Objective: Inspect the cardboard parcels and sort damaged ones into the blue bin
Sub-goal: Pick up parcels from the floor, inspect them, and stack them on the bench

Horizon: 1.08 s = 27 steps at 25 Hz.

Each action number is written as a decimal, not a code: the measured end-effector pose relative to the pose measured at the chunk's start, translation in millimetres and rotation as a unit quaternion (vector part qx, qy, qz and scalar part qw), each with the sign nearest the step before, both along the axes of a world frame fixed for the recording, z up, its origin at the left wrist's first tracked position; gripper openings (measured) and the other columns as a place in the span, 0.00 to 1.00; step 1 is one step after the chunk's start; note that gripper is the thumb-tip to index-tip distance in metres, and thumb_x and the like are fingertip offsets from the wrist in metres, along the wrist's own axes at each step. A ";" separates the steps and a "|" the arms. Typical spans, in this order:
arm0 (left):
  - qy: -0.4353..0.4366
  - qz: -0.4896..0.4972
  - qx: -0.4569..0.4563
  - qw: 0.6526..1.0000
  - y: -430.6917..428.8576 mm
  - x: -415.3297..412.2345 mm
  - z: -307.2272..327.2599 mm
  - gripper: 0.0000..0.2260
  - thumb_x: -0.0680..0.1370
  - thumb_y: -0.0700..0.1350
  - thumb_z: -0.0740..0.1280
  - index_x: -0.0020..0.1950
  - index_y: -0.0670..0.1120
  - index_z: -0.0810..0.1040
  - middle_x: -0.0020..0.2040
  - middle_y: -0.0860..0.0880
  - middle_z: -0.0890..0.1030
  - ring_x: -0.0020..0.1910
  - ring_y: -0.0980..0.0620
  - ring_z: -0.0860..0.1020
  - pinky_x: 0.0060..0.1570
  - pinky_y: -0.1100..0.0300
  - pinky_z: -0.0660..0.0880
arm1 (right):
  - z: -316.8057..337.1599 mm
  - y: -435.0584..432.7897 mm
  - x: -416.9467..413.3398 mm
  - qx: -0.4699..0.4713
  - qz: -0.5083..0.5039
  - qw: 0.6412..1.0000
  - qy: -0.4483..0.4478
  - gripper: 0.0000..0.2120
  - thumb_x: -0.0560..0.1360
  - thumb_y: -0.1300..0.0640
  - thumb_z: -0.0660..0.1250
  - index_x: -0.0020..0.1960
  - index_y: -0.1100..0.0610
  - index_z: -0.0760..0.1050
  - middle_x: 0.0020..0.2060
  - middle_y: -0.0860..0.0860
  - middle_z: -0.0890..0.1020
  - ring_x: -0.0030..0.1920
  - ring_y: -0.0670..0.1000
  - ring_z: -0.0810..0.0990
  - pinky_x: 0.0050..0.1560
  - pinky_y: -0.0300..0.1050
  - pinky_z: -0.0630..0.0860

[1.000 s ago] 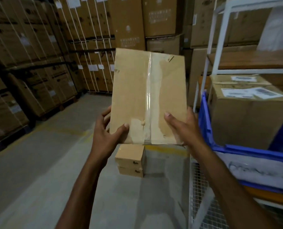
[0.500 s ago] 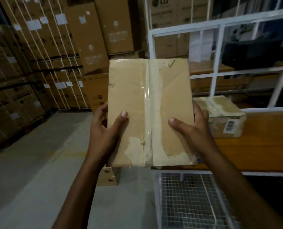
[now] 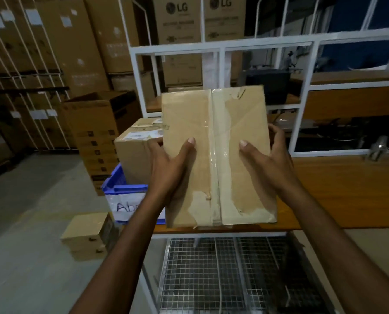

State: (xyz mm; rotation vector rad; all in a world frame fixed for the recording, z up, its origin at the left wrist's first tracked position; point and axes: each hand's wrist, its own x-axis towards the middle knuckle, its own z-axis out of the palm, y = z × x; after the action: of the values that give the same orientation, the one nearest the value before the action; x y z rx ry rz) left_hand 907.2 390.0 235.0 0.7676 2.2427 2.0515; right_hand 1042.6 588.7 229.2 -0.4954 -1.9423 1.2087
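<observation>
Currently I am gripping the flat brown taped cardboard parcel (image 3: 214,123) by its long side edges, left hand (image 3: 166,171) and right hand (image 3: 268,168) curling round it, long axis pointing up, blue plastic bin (image 3: 121,190) lying lower-left, nearer my left hand.

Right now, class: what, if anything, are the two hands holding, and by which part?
The cardboard parcel: left hand grips its left edge, right hand its right edge, thumbs on front.
</observation>
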 end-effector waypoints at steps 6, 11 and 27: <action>0.014 -0.031 0.009 0.999 64.0 7.5 1.0 0.36 0.75 0.72 0.70 0.76 0.55 0.64 0.70 0.53 0.75 0.67 0.53 0.76 0.65 0.48 0.76 | 12.3 44.5 18.1 -0.101 -0.122 0.985 0.067 0.24 0.76 0.27 0.63 0.61 0.44 0.71 0.51 0.41 0.78 0.53 0.47 0.79 0.54 0.51 0.76; -0.021 0.006 0.040 0.999 107.5 24.4 0.3 0.35 0.80 0.67 0.66 0.80 0.50 0.60 0.64 0.55 0.70 0.67 0.51 0.71 0.72 0.46 0.68 | 5.1 63.1 11.4 -0.078 -0.172 0.981 0.033 0.33 0.74 0.25 0.62 0.67 0.48 0.71 0.51 0.42 0.77 0.54 0.49 0.76 0.59 0.51 0.73; 0.022 0.049 -0.091 0.994 163.6 -43.3 -46.3 0.38 0.72 0.61 0.79 0.74 0.51 0.63 0.71 0.46 0.75 0.66 0.48 0.75 0.65 0.46 0.74 | -54.2 146.8 -62.7 -0.051 -0.094 0.989 -0.098 0.34 0.73 0.34 0.73 0.70 0.53 0.70 0.60 0.50 0.81 0.59 0.55 0.80 0.56 0.53 0.79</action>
State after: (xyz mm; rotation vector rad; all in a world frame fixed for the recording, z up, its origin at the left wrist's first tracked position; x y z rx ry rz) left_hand 863.9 553.6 188.6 0.7095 2.4947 1.8491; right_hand 980.0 735.5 175.0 -0.8583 -1.9513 1.1775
